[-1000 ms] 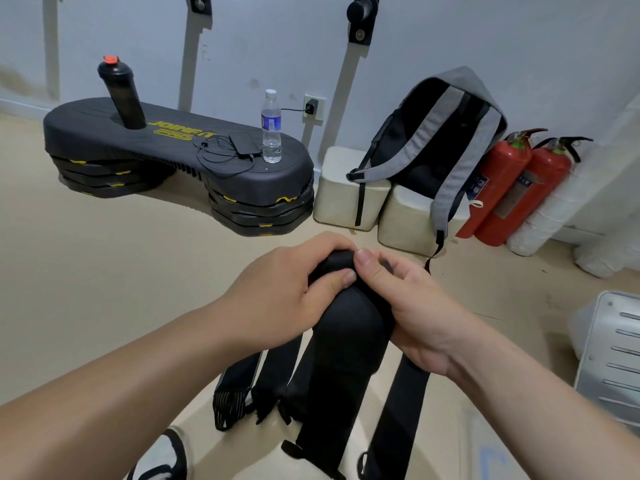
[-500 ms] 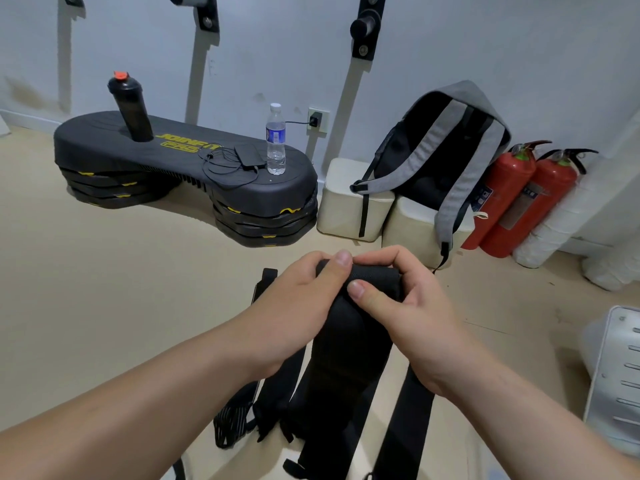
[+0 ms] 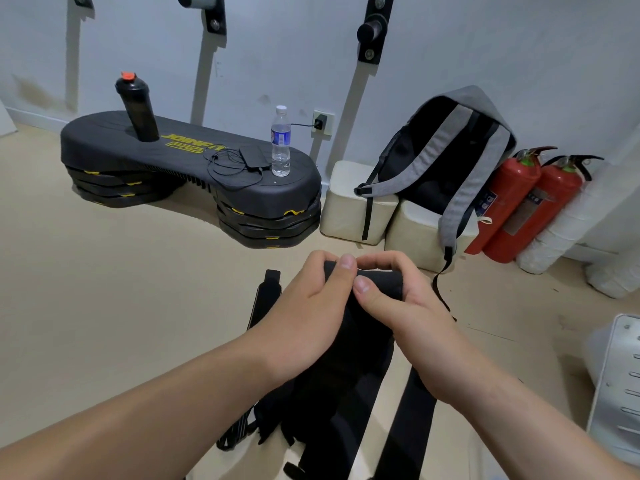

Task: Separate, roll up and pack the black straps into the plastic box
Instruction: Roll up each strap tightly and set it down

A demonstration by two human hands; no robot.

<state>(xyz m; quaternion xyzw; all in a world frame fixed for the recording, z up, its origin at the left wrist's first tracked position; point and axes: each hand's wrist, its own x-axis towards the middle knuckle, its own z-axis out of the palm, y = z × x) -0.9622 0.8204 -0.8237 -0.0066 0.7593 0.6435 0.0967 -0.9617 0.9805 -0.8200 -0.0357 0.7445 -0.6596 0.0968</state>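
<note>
Now the left hand [image 3: 311, 306] and right hand [image 3: 398, 313] both curl over the top end of the strap [image 3: 346, 368], held up near the backpack [image 3: 450, 161], and its rolled part looks thicker than a second ago, so rolling advances and packing waits.

A grey backpack [image 3: 464, 102] leans on cream blocks [image 3: 346, 202] beside two red extinguishers [image 3: 512, 199].
</note>
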